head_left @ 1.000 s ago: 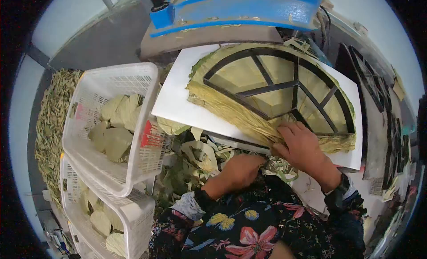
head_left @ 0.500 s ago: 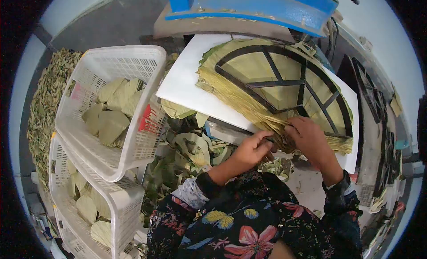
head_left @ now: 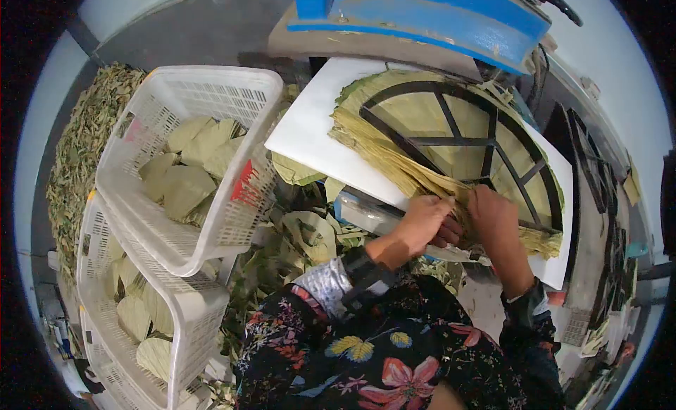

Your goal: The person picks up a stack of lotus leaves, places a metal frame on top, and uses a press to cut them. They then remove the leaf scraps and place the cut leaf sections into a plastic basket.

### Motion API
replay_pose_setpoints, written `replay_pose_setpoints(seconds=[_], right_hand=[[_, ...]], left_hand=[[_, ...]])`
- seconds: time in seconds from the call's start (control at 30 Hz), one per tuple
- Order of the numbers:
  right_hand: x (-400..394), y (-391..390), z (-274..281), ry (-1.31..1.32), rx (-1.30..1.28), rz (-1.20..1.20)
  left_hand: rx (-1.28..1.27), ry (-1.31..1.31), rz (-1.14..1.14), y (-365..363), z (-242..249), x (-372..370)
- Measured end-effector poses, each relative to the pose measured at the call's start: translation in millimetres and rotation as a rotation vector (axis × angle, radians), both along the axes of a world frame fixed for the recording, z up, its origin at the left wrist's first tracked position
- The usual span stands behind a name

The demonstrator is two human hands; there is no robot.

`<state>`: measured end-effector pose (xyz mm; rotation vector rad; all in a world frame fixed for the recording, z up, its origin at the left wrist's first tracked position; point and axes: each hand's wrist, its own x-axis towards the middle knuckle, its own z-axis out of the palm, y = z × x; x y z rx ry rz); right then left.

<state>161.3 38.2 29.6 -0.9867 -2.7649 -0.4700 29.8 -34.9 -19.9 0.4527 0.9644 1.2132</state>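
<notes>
A black fan-shaped metal frame (head_left: 458,141) rests on a flat stack of dried leaves (head_left: 422,110), which lies on a white board (head_left: 303,139). Along the frame's near side the leaf edges (head_left: 380,153) stick out as a bunched band. My left hand (head_left: 431,220) is closed on this band at the board's near edge, its lower fingers curled beneath. Just right of it, my right hand (head_left: 491,211) pinches the same leaf edges beside the frame's lower corner. Its fingertips are partly hidden by the leaves.
A blue machine part (head_left: 422,19) stands beyond the board. Stacked white baskets (head_left: 190,265) hold cut leaves (head_left: 186,191) at the left. Leaf scraps (head_left: 306,234) lie below the board, and a heap of leaf strips (head_left: 81,163) is at far left. Black frames (head_left: 588,156) lean at the right.
The view has shifted, so the board and baskets appear slightly further right. My left hand has moved up and right, onto the leaf edges and closer to my right hand.
</notes>
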Motion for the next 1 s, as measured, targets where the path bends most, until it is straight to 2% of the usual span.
replay_pose_setpoints(seconds=[0.1,0.2,0.3,0.47,0.53,0.57,0.63,0.77,0.83,0.9,0.97,1.0], right_hand=[[2.0,2.8,-9.6,0.157,-0.062,-0.056],[0.7,2.7,-14.6,0.129,0.005,-0.051],[-5.0,-7.8,-9.9,-0.026,0.004,-0.129],[-8.6,-35.1,19.3,0.065,-0.267,-0.045],[-10.0,-36.6,21.8,0.056,-0.301,-0.069],[-10.6,-36.8,22.1,0.048,-0.331,-0.087],[-12.3,-37.2,13.7,0.042,-0.304,-0.082],[-13.3,-34.7,11.0,0.013,-0.247,-0.025],[-15.7,-35.8,6.4,-0.054,-0.209,-0.055],[-19.1,-36.3,-1.0,-0.118,-0.169,-0.079],[-22.0,-35.5,-7.9,-0.183,-0.021,-0.048],[-22.1,-32.3,-5.7,-0.182,-0.020,-0.048]], left_hand=[[0.042,0.068,0.010,6.1,-7.3,1.0],[0.026,0.131,-0.039,6.6,-4.2,-1.7],[0.010,0.149,-0.079,3.8,2.0,-4.1],[0.060,0.194,-0.102,-0.9,7.6,-12.4],[0.182,0.367,-0.164,-9.3,9.6,-17.4],[0.181,0.365,-0.167,-12.2,6.0,-18.3],[0.361,0.594,-0.110,-19.7,-3.7,-20.1],[0.220,0.468,-0.106,-41.7,5.8,-29.1],[0.055,0.349,-0.145,-50.1,6.6,-34.0],[0.090,0.375,-0.124,-54.3,2.2,-33.2],[0.130,0.405,-0.102,-56.4,-3.2,-31.1],[0.156,0.392,-0.028,-56.8,-6.4,-28.9]])
